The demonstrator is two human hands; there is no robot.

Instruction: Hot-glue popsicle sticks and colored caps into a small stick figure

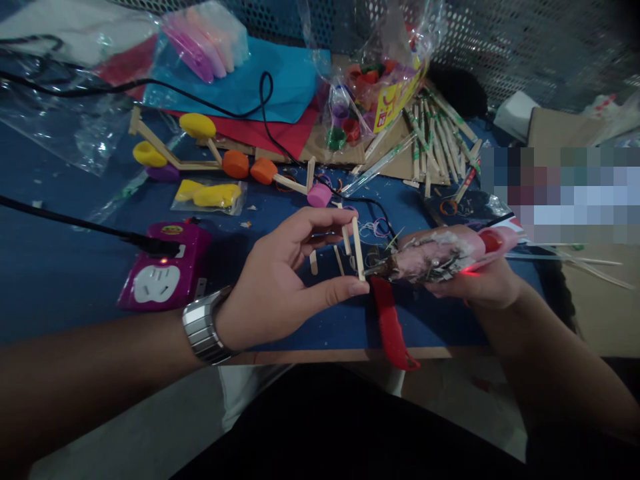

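Note:
My left hand pinches a short wooden craft stick by its two ends, between thumb and fingers. My right hand is wrapped round a pink hot glue gun, its body smeared with grey residue and a red light glowing underneath. The dark nozzle points left and reaches the stick's lower end by my thumb; whether glue is coming out I cannot tell. Below the nozzle lies a red-handled cutter near the table edge. More short stick pieces rest on the blue table behind my left hand.
A purple power socket with a plugged-in black cable stands at left. Joined sticks with coloured caps stretch across the back. Behind are bundled sticks, a bag of caps, blue sheets and a yellow packet. Cardboard lies at right.

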